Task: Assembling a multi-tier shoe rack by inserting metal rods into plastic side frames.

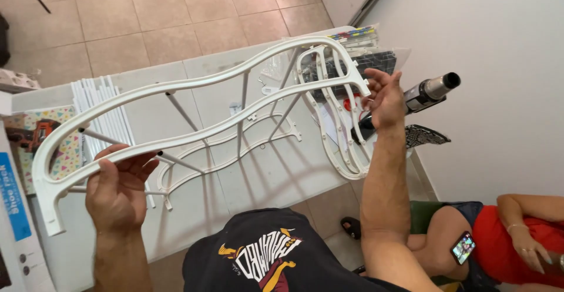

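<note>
A long, wavy white plastic frame (194,86) is held up above a white table (276,174). My left hand (120,183) grips its lower left stretch, thumb on the near side. My right hand (385,98) touches the frame's right end, fingers spread. Grey metal rods (182,113) run down from the raised frame to a second matching white frame (226,157) lying flat on the table. More curved white frames (338,130) lean in a stack near my right hand.
A bundle of white rods (103,107) lies at the table's left, beside a colourful box (35,136). A black and silver tool (432,90) sits at the right edge. Another person sits at lower right with a phone (463,247) on their leg. The floor is tiled.
</note>
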